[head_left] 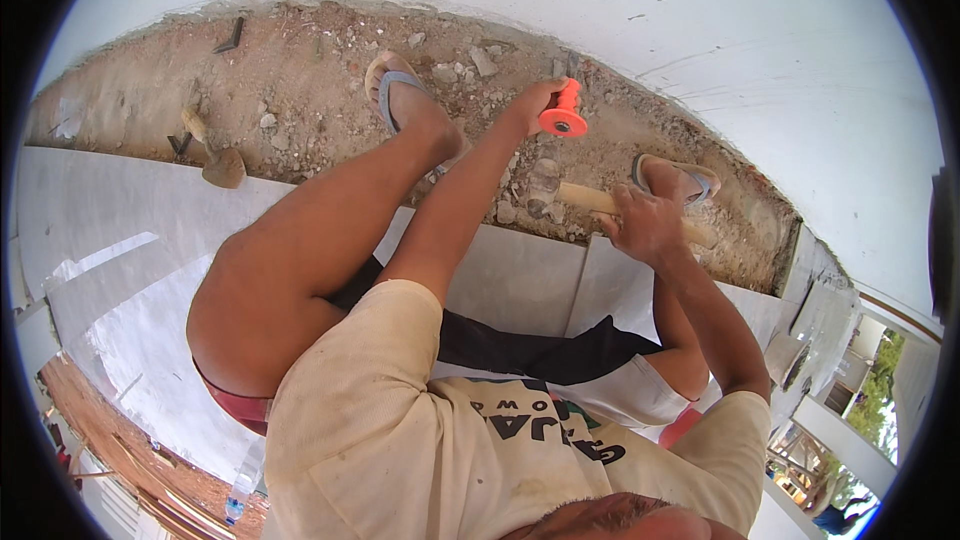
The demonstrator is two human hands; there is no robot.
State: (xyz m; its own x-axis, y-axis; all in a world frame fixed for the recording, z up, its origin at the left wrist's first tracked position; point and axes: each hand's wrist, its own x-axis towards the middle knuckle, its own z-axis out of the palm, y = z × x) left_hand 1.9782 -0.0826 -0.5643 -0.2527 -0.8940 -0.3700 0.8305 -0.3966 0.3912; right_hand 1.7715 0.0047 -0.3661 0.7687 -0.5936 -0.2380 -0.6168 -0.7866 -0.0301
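My left hand [538,103] is closed around the orange grip of a chisel [564,124], whose round hand guard faces up toward me. Its metal end points to the base of the white wall, over the rubble. To the right, my right hand [645,222] wraps the wooden handle of a hammer [583,196]. The hammer's dusty metal head [544,187] hangs just above the dirt, nearer to me than the chisel and apart from it.
A strip of broken earth and rubble [330,90] runs along the white wall [780,70]. A trowel [222,166] lies at the left by the grey tiles [110,190]. My sandalled feet stand in the strip. A plastic bottle [243,485] stands at the lower left.
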